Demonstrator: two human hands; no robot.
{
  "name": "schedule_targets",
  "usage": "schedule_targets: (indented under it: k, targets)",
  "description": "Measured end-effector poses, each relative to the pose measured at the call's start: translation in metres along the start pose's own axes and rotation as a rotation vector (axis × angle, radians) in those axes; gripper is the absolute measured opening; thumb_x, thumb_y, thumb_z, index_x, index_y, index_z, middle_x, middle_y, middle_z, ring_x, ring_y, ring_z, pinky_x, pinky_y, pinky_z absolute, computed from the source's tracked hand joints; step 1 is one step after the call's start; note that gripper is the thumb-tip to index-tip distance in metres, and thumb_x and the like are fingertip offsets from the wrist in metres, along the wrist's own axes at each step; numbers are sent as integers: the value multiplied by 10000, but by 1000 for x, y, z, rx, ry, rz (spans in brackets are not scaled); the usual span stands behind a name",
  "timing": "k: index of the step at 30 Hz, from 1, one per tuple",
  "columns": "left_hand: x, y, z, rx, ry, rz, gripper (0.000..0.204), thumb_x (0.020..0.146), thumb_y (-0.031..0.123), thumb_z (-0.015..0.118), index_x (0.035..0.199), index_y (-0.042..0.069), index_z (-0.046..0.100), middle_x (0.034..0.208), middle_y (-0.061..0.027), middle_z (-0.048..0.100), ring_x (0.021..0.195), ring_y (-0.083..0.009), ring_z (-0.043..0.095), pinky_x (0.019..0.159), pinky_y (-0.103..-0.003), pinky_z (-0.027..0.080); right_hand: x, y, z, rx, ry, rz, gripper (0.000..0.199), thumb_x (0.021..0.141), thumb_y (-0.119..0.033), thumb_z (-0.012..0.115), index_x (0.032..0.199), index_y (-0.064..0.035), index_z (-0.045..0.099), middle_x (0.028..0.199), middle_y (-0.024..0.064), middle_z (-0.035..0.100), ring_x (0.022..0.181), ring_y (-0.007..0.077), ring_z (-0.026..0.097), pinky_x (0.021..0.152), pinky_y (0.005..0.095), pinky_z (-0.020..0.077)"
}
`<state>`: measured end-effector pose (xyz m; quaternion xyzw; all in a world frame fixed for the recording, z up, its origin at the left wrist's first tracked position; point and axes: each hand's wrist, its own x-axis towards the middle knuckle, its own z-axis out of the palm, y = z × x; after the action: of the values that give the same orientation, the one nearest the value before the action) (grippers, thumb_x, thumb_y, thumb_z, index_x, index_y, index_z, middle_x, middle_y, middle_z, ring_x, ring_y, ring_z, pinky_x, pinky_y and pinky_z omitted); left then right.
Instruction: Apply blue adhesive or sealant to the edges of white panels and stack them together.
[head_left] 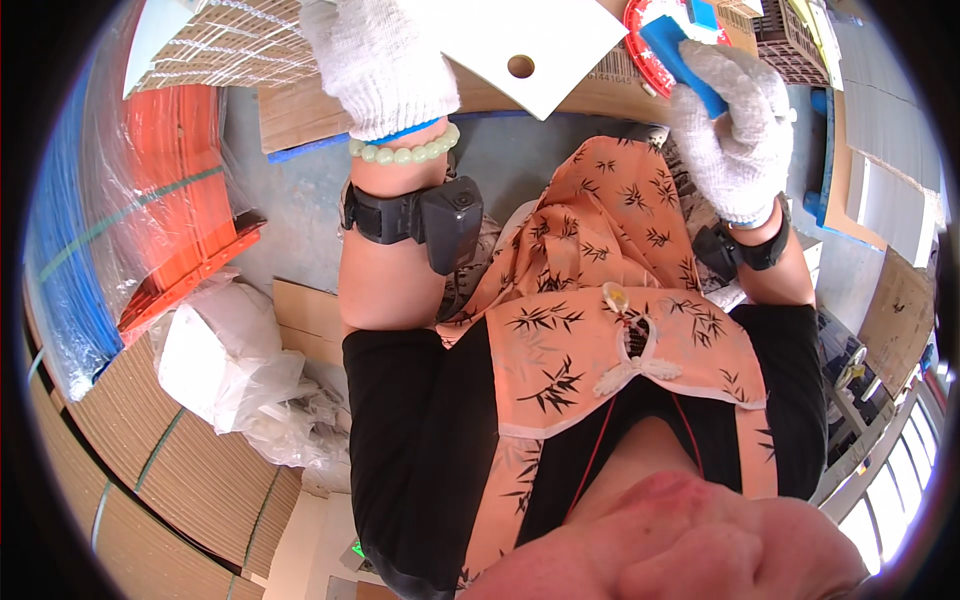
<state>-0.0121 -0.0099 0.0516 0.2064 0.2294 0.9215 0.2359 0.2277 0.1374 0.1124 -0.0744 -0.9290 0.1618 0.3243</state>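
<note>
My right hand (735, 130), in a white knit glove, has its fingers closed around a flat blue foam pad (680, 65). It is just beside a round red-rimmed dish (643, 72) that has something white and another blue piece (702, 14) in it. My left hand (380, 65), gloved the same way, is at the upper edge beside a white panel (560, 45) with a round hole and a pointed near corner. Its fingertips run out of the picture, so I cannot tell whether it touches the panel.
A cardboard surface (470, 98) lies under the panel. On the left are a white lattice-patterned stack (235, 45), plastic-wrapped orange parts (175, 170), crumpled clear plastic (270, 400) and strapped cardboard stacks (200, 480). A brown slotted crate (788, 40) stands at the upper right.
</note>
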Motion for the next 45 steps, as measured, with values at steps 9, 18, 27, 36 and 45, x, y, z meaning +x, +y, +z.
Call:
schedule_targets:
  k: [9,18,27,36,45]
  targets:
    - [-6,-9,-11,35,92,-24,398,1061,264,456,1333,-16,534,1320,-145,590,1239,-267,557,1073,-400,473,-2,-2,-1,-66,-8,-66,362,802,-29,771,1156,-52,705,1136,123,703,993,268,660,888,346,517]
    - [1,-2,15,22,107,17,335,1000,143,556,1305,3,553,1220,-127,625,1150,-256,609,976,-398,537,1,7,6,5,37,-45,332,850,-44,749,1177,-47,696,1150,130,689,1001,252,654,878,334,512]
    - [-9,-5,37,349,-19,144,322,1024,142,553,1303,-17,530,1201,-116,624,1073,-161,621,895,-317,529,1,24,6,685,211,493,312,1019,-92,571,1320,-19,611,907,16,645,741,62,564,692,217,487]
    - [-27,-1,61,952,-314,180,312,1030,85,484,1313,-46,482,1202,-121,582,1041,-174,613,889,-332,521,3,39,3,774,288,677,310,1030,-106,555,1321,-5,590,951,30,673,791,76,619,716,220,523]
    - [-30,-11,62,824,-357,118,322,1019,38,470,1331,-40,461,1188,-138,614,1072,-179,630,918,-356,534,7,43,3,915,274,719,315,1016,-65,569,1327,-23,597,988,48,686,800,85,641,712,224,547]
